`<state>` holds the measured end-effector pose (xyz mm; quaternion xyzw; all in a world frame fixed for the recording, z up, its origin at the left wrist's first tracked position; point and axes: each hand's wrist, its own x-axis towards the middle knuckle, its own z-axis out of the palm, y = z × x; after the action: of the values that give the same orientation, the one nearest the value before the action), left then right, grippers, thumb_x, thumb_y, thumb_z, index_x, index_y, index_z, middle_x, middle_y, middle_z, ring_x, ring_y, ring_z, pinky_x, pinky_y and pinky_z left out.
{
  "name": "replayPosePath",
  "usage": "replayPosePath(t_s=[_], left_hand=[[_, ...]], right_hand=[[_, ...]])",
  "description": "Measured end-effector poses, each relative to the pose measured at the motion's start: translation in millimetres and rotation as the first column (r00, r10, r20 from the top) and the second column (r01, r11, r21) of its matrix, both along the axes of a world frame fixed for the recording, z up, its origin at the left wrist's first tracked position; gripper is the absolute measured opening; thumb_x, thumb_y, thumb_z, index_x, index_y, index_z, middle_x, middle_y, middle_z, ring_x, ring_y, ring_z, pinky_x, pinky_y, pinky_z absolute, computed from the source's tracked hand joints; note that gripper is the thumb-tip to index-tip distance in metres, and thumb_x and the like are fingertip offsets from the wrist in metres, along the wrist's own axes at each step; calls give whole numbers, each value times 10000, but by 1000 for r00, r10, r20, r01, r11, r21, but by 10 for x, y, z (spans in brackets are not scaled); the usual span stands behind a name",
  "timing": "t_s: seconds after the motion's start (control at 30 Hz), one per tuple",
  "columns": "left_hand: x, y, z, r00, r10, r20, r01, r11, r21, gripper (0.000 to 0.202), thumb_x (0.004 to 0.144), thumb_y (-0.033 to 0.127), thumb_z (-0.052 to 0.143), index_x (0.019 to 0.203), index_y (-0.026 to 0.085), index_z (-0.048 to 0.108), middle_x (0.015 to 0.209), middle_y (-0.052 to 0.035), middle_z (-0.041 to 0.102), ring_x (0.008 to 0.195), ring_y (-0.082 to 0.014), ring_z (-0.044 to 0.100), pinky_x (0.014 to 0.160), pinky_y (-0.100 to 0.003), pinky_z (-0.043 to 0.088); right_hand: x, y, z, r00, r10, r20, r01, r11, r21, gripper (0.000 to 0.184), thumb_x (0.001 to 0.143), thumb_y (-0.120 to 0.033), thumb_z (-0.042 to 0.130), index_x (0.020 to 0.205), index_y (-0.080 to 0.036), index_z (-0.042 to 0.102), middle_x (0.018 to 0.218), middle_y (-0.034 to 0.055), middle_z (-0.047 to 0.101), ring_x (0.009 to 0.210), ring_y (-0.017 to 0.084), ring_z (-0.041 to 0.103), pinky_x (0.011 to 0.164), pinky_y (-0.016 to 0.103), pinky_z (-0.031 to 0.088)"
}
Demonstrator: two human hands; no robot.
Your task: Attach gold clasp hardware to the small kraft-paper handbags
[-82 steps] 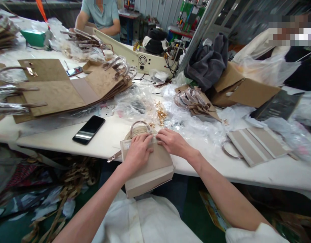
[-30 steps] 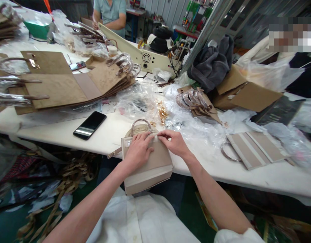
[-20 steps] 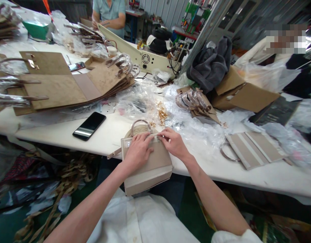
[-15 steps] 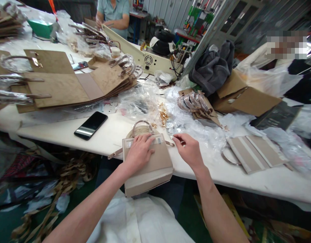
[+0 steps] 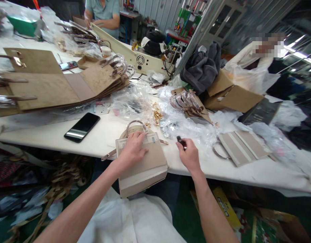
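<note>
The beige bag lay at the front edge of the white table, its near end projecting past that edge toward the wearer. Its long axis, taken through body and handle, ran away from the wearer, leaning slightly left at the far end. The curved handle pointed away, toward loose gold fittings; one strap stuck out to the left and a shorter strap end to the right. The left hand rested on the bag's upper left portion, fingers extended and thumb spread, pressing rather than clenched. The right hand, apart from the bag, was closed around a small dark object over the table. As to containers: a cardboard box stood at the right with its flaps raised and clear plastic at its top; its contents could not be determined. Clear plastic also covered the top of a green box at far left. A shallow brown box stood behind stacked brown panels, its interior indistinct.
</note>
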<state>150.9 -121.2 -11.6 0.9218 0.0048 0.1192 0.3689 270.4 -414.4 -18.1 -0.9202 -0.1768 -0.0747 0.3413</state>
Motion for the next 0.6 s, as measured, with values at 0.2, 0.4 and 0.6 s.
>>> replayPosePath(t_s=[0.2, 0.4, 0.6], left_hand=[[271, -36, 13, 991, 123, -52, -121, 992, 24, 378, 964, 340, 734, 1298, 170, 680, 1278, -162, 717, 1240, -374, 650, 1119, -567, 530], [452, -43, 5, 984, 138, -114, -147, 986, -73, 304, 896, 299, 765, 1193, 232, 776, 1174, -120, 775, 1139, -330, 704, 1059, -509, 554], [465, -67, 78, 973, 179, -146, -185, 982, -33, 259, 882, 314, 779, 1124, 242, 840, 1122, -134, 790, 1106, -348, 711, 1030, -518, 550]], right_hand=[[-197, 82, 136, 997, -71, -10, 63, 808, 585, 350, 1079, -483, 657, 1334, -264, 560, 854, -22, 640, 764, 199, 696, 837, 386, 611], [-206, 71, 167, 996, 86, -16, -56, 766, 640, 263, 972, -441, 809, 984, -250, 628, 1050, 35, 645, 636, 146, 622, 617, 348, 555], [8, 98, 236, 910, 307, -278, -55, 755, 654, 461, 1008, -591, 754, 764, -211, 664, 552, -52, 425, 431, 102, 336, 414, 274, 227]])
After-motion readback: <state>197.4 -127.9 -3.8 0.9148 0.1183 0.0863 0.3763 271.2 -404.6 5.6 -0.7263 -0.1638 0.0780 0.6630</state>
